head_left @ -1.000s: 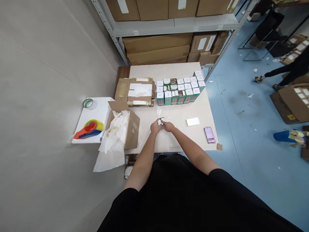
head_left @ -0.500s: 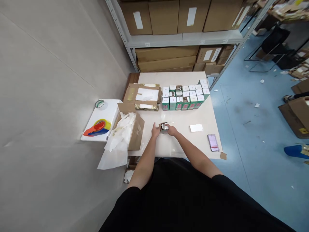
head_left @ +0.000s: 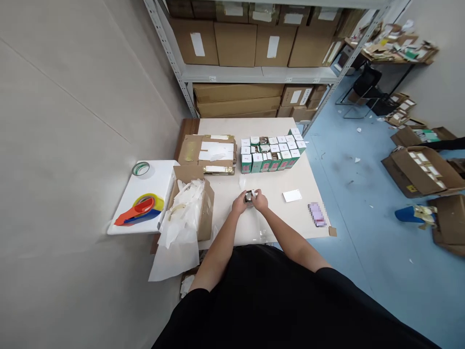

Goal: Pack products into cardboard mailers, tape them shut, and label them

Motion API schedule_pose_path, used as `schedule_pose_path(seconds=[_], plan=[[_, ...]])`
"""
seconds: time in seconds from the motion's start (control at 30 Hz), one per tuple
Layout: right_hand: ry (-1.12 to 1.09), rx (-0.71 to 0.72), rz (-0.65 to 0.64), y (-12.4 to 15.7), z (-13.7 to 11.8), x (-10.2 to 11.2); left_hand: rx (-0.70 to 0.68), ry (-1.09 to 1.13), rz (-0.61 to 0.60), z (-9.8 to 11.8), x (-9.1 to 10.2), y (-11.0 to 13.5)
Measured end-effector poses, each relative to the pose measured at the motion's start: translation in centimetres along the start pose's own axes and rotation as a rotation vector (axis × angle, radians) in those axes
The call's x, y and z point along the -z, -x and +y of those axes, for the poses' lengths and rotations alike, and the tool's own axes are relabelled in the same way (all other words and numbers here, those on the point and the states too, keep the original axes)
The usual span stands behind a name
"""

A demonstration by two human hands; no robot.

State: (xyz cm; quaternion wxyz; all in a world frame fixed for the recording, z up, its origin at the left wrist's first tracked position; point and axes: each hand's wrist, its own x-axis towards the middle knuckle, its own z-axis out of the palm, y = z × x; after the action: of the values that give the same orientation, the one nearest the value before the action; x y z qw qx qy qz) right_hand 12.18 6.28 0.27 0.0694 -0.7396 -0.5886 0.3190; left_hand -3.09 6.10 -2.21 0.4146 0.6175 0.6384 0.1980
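A small open box (head_left: 249, 198) with a shiny, round metallic item inside stands between my hands over the table. My left hand (head_left: 239, 204) is closed around the box's left side. At its right upper edge my right hand (head_left: 260, 202) is closed, with fingers at the box's white flap. Beyond them, rows of green and white small boxes (head_left: 269, 154) stand upright; a few have open tops with metallic contents showing. A white card or small flat box (head_left: 292, 195) lies to the right of my hands.
Flattened cardboard (head_left: 210, 154) is stacked at the table's back left. A carton (head_left: 207, 208) full of white wrapping stands on the left, beside a white stand (head_left: 160, 169) with a tape dispenser (head_left: 140, 209) and a tape roll (head_left: 140, 168). A blurred phone (head_left: 317, 214) lies right. Shelving (head_left: 254, 74) stands behind.
My head view has shifted, showing more shelf and floor. My left hand has gone from a spread thumb to wrapping the box, and my right fingers have moved onto its upper edge.
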Motion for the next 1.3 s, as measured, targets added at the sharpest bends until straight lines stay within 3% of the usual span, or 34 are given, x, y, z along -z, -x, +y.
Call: schedule_pose_path(seconds=[0.2, 0.33, 0.43, 0.57, 0.8, 0.93, 1.07, 1.17, 1.3], plan=[[-0.177, -0.142, -0.002, -0.3, 1.6, 1.0, 0.044, -0.114, -0.075, 0.6, 1.2, -0.5], [-0.110, -0.014, 0.109, -0.3, 0.6, 1.4, 0.055, -0.113, -0.105, 0.7, 1.4, -0.9], [-0.042, 0.091, 0.012, -0.4, -0.6, 1.3, 0.061, -0.081, -0.104, 0.3, 1.2, -1.0], [0.063, 0.028, -0.094, -0.4, -2.0, 1.0, 0.059, -0.035, -0.105, 0.0, 1.1, -1.0], [0.193, -0.057, -0.080, -1.3, -4.2, 0.3, 0.058, -0.098, -0.117, 0.0, 1.2, -0.9], [0.228, -0.033, -0.087, -1.2, -4.8, 0.6, 0.079, -0.113, -0.107, -0.3, 1.1, -1.0], [0.195, 0.059, -0.017, 0.0, -5.4, 4.0, 0.060, -0.070, -0.099, -0.4, 1.0, -1.1], [0.094, 0.142, -0.006, 0.9, -6.0, 9.1, 0.093, -0.034, -0.097, 0.0, 1.4, -0.9], [-0.013, 0.442, 0.052, 1.8, -7.4, 17.0, 0.085, 0.054, -0.064, 1.4, 2.1, 0.3]])
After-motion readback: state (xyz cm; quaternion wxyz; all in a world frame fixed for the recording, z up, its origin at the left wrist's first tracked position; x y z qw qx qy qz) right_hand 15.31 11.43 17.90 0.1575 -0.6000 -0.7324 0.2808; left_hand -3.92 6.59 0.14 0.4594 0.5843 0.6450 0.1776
